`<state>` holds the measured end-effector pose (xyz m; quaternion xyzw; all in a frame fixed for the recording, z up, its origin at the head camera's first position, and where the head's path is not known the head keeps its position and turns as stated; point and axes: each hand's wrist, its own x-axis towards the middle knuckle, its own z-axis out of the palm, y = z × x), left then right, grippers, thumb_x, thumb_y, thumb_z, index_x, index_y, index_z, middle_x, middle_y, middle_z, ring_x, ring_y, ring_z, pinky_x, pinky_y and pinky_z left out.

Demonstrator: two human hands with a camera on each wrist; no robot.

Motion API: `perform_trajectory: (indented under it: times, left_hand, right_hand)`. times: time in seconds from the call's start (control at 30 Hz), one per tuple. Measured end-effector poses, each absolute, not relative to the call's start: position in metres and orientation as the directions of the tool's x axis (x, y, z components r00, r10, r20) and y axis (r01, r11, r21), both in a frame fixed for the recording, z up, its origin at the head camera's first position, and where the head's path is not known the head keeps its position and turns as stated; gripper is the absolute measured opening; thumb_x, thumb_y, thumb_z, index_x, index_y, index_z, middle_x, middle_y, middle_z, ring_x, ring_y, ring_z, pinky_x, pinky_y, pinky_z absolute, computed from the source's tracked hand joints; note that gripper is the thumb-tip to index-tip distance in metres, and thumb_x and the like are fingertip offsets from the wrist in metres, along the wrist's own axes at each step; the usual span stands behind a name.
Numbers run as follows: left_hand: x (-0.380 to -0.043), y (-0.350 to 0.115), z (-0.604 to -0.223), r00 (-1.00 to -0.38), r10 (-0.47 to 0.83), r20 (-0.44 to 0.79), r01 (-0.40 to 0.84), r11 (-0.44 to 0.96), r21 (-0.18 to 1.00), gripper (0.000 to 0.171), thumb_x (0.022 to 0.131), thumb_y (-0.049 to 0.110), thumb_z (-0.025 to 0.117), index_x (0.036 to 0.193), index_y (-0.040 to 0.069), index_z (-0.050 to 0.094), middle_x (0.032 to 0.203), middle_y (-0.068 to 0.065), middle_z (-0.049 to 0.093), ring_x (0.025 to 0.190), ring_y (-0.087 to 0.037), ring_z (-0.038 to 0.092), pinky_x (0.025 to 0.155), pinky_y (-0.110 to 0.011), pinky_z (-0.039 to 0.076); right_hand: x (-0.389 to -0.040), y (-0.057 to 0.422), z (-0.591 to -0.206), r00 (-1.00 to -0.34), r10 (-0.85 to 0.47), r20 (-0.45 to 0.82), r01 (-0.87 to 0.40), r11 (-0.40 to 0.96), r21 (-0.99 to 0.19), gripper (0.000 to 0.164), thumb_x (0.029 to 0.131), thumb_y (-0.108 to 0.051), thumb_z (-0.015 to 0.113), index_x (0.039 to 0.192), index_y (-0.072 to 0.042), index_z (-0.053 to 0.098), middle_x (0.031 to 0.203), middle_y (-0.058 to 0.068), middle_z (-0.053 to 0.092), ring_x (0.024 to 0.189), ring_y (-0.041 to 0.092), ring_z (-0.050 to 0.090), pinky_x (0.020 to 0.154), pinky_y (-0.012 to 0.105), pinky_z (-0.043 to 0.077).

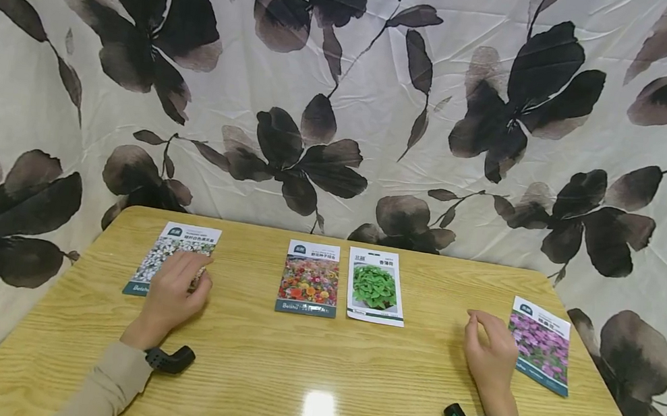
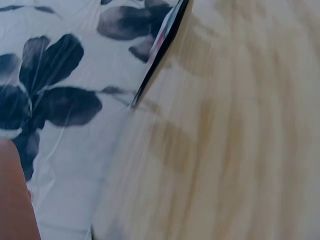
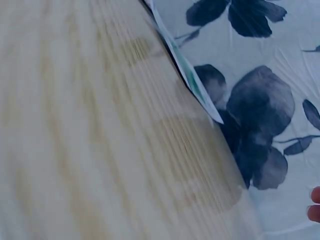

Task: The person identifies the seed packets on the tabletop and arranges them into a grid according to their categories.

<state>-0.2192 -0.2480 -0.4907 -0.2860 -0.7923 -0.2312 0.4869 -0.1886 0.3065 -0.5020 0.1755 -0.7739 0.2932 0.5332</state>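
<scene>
While the left hand [image 1: 174, 293] lies over the white-flower packet [image 1: 165, 251] in the head view, fingers close together and thumb apart, the right hand [image 1: 490, 360] overlaps the left edge of the purple-flower packet [image 1: 545, 345]. Its fingers are loosely bent, with a gap to the thumb, and pinch nothing; whether either hand touches its packet, I cannot tell. Between the hands, 2 more packets lie just beside each other on the table [image 1: 245, 348]: the mixed-flower packet [image 1: 308, 283] and the green-leaf packet [image 1: 375, 287]. Behind hangs a flowered cloth [image 1: 415, 128].

From the left wrist, a packet edge [image 2: 162, 45] slants near the table's border, too thin to identify. Only part of a finger [image 2: 17, 200] shows at lower left.

From the right wrist, a white-and-green edge [image 3: 187, 72] lies before the cloth; 2 fingertips [image 3: 315, 213] sit close together at far right, apart from it.
</scene>
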Motion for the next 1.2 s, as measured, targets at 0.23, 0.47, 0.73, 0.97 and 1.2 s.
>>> perform_trajectory:
  times: [0.23,0.47,0.73,0.97,1.2]
  left_hand:
    - [-0.218,-0.286,-0.491,-0.426,0.199,0.883,0.580,0.809,0.097,0.027,0.087,0.015,0.049,0.086,-0.005,0.068,0.084,-0.018,0.064,0.078,-0.039,0.057,0.069,-0.051,0.045]
    - [-0.220,-0.312,-0.494,-0.557,0.178,0.811,0.498,0.853,0.155,0.022,0.085,0.012,0.054,0.086,-0.006,0.067,0.091,-0.021,0.064,0.087,-0.040,0.057,0.076,-0.055,0.046]
    - [-0.225,-0.319,-0.495,-0.570,0.162,0.806,0.501,0.846,0.185,0.020,0.085,0.011,0.056,0.088,-0.005,0.068,0.096,-0.021,0.065,0.092,-0.040,0.057,0.083,-0.053,0.043]
    - [-0.228,-0.321,-0.499,-0.790,0.239,0.565,0.449,0.852,0.268,0.044,0.091,0.019,0.065,0.131,0.003,0.061,0.137,-0.023,0.054,0.128,-0.044,0.045,0.100,-0.064,0.033]
    - [-0.229,-0.322,-0.501,-0.887,0.275,0.372,0.399,0.862,0.314,0.063,0.099,0.037,0.059,0.153,0.011,0.040,0.157,-0.025,0.028,0.148,-0.042,0.014,0.106,-0.071,0.019]
  right_hand:
    - [-0.180,0.332,-0.498,-0.250,0.176,0.952,-0.517,0.807,-0.285,0.016,0.081,0.000,0.060,0.077,0.009,0.072,0.072,0.023,0.068,0.061,0.037,0.057,0.079,0.008,0.039]
    - [-0.175,0.368,-0.499,-0.274,0.264,0.925,-0.362,0.863,-0.354,0.018,0.085,-0.004,0.062,0.079,0.011,0.070,0.076,0.025,0.067,0.069,0.041,0.058,0.083,0.003,0.033]
    - [-0.177,0.386,-0.493,-0.319,0.316,0.893,-0.292,0.864,-0.410,0.018,0.086,-0.005,0.061,0.082,0.010,0.071,0.081,0.024,0.069,0.077,0.044,0.061,0.084,0.002,0.031]
    - [-0.172,0.395,-0.493,-0.716,0.343,0.608,-0.079,0.825,-0.559,0.032,0.089,-0.011,0.061,0.114,0.008,0.069,0.128,0.027,0.060,0.122,0.050,0.049,0.107,0.055,0.035]
    - [-0.171,0.404,-0.494,-0.936,0.229,0.268,0.073,0.870,-0.487,0.059,0.099,-0.032,0.055,0.145,0.004,0.044,0.149,0.037,0.031,0.133,0.060,0.028,0.104,0.075,0.021]
